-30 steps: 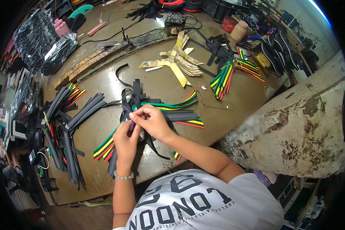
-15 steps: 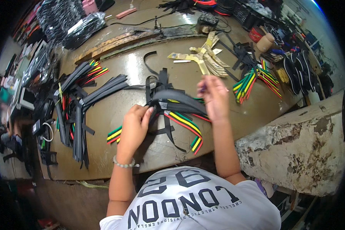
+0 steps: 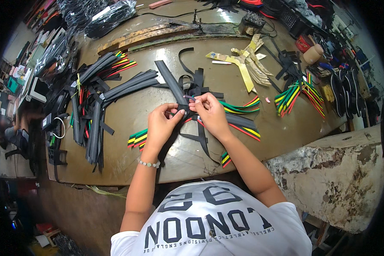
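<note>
At the middle of the table my left hand (image 3: 161, 126) pinches the end of a wide black strap (image 3: 168, 79), which points up and away from me. My right hand (image 3: 213, 117) is closed just beside it, fingertips nearly meeting the left ones. A small purplish thing shows at its fingertips, too small to name. Under both hands lie crossed black straps and striped straps (image 3: 245, 133) in green, yellow, red and black. More striped ends (image 3: 137, 139) fan out left of my left hand. A narrow black strap (image 3: 207, 145) hangs toward the table's front edge.
Bundled black and striped straps (image 3: 94, 115) lie at left, with another bundle (image 3: 290, 98) at right. Yellowish taped pieces (image 3: 243, 68) and a white marker-like stick (image 3: 221, 62) lie beyond my hands. A worn wooden bar (image 3: 145, 36) crosses the far side. A rough pale block (image 3: 328, 179) stands right.
My right hand has come left and inward to meet my left hand. The wide black strap, earlier arched to the right, now points away from me. The whole view has shifted slightly.
</note>
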### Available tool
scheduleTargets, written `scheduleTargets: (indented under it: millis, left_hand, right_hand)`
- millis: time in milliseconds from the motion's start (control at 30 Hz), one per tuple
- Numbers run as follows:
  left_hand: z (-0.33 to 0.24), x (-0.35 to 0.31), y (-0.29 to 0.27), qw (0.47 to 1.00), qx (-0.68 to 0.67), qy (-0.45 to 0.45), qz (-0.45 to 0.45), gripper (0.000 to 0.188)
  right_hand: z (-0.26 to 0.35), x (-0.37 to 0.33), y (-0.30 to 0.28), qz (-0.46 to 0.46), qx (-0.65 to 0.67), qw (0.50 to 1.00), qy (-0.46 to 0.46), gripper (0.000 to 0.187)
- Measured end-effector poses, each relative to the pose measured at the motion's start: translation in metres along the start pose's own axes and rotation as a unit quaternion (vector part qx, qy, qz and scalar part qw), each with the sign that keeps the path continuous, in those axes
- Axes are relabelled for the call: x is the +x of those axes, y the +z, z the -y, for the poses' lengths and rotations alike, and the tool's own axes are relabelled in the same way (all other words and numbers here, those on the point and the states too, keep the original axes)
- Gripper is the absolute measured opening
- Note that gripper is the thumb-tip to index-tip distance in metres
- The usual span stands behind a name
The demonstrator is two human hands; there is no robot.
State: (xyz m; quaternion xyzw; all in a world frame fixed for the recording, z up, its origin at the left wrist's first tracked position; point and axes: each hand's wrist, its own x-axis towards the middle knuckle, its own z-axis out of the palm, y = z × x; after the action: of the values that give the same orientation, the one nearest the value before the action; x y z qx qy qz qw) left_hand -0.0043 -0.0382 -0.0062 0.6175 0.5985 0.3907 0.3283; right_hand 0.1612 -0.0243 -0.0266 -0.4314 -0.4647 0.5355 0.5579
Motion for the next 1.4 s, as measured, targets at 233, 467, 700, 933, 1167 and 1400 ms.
scheduleTargets:
  millis: [233,467,700,933,1167,1400]
  left_hand:
    - [0.003,0.008,0.008,0.997,-0.052,-0.050,-0.011,0.020]
    - [0.015,0.006,0.006,0.997,-0.067,0.008,-0.024,0.019]
    - [0.018,0.002,0.002,1.000,-0.025,0.015,-0.001,0.019]
    - [0.019,0.001,0.004,0.999,0.001,0.040,0.004,0.020]
    - [0.012,0.001,0.005,0.997,-0.073,-0.009,-0.024,0.020]
    - [0.012,0.004,0.007,0.999,-0.040,-0.012,-0.008,0.020]
  right_hand:
    - [-0.001,-0.005,0.007,-0.015,-0.048,0.997,-0.054,0.011]
    - [0.004,-0.007,0.012,-0.015,-0.153,0.982,-0.106,0.012]
    - [0.004,-0.010,0.011,0.007,-0.197,0.972,-0.127,0.011]
    - [0.004,-0.011,0.014,0.001,-0.225,0.965,-0.134,0.012]
    - [0.003,-0.011,0.015,-0.017,-0.123,0.988,-0.096,0.011]
    - [0.001,-0.011,0.013,-0.012,-0.109,0.992,-0.059,0.011]
